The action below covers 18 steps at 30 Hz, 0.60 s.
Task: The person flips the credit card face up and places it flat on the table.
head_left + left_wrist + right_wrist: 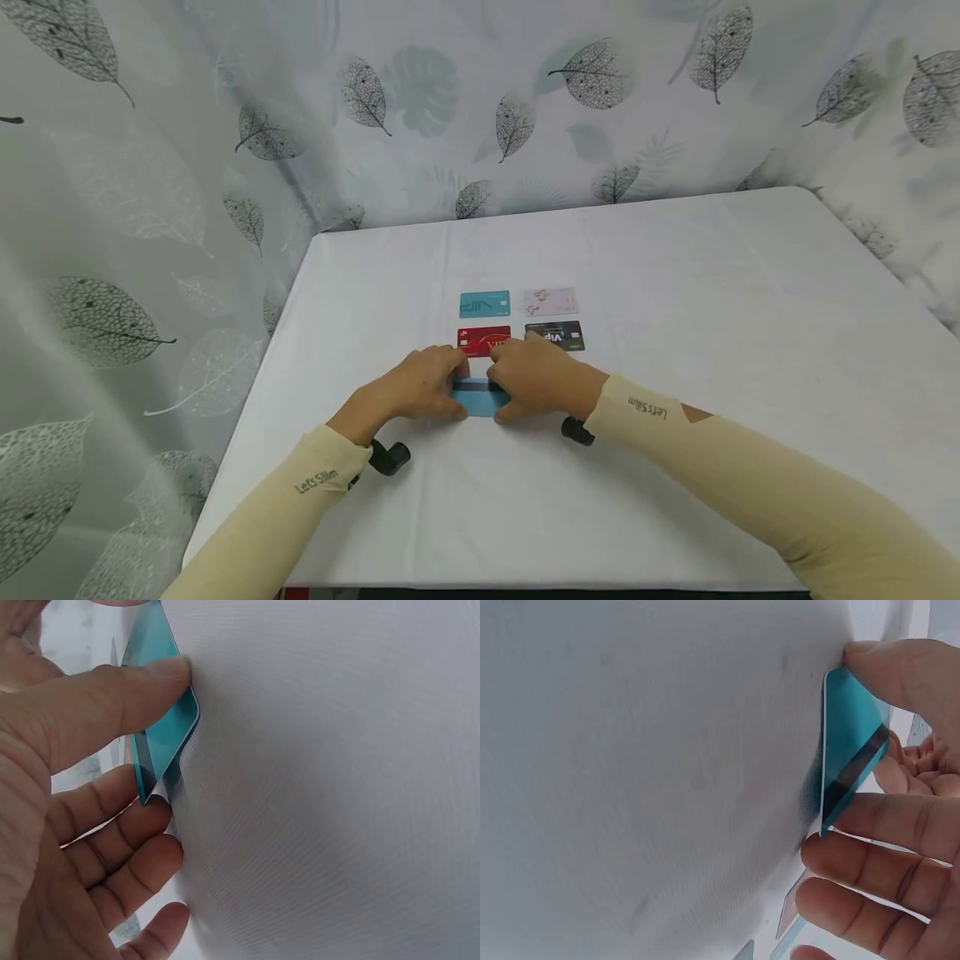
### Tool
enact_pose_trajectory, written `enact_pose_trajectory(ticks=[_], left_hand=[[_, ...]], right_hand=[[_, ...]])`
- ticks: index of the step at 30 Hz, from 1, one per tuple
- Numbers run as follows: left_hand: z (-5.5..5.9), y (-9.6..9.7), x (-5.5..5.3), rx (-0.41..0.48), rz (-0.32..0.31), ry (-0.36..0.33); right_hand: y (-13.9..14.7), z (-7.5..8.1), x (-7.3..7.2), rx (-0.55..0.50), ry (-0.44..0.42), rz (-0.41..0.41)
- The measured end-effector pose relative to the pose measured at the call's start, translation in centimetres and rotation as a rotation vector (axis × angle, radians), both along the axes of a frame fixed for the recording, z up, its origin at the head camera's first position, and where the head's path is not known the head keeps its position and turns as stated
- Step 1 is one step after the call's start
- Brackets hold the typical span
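A light-blue bank card (480,404) with a dark magnetic stripe lies at the table's middle, stripe side up. My left hand (423,385) pinches its left end, thumb at the near edge and fingers at the far one. At the opposite end my right hand (542,379) grips it the same way. In the left wrist view the thumb overlaps the blue card (166,731). The right wrist view shows the blue card (851,705) tilted against the cloth. Just beyond the hands are a red card (474,340) and a black card (567,336), each partly covered by right-hand fingers.
Farther back, a teal card (484,305) and a pale pink card (551,302) lie side by side, forming two rows with the red and black ones. A white cloth (712,333) covers the table. Leaf-patterned curtains (420,125) hang behind and at the sides.
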<state>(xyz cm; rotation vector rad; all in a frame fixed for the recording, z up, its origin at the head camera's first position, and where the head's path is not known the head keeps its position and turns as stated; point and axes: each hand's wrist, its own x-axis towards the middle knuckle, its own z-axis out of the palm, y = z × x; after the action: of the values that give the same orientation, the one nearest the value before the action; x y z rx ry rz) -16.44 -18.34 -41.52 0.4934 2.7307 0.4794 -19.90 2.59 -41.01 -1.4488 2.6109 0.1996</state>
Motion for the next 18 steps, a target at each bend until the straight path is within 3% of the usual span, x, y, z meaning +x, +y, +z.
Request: enact_pose_trajectory(ticks=[11, 18], left_hand=[[-0.9, -0.9, -0.5, 0.268, 0.088, -0.041], [-0.8, -1.0, -0.9, 0.474, 0.193, -0.106]], right_hand=[[-0.2, -0.1, 0.3, 0.002, 0.013, 0.009], [-0.5, -0.5, 0.3, -0.009, 0.063, 0.005]])
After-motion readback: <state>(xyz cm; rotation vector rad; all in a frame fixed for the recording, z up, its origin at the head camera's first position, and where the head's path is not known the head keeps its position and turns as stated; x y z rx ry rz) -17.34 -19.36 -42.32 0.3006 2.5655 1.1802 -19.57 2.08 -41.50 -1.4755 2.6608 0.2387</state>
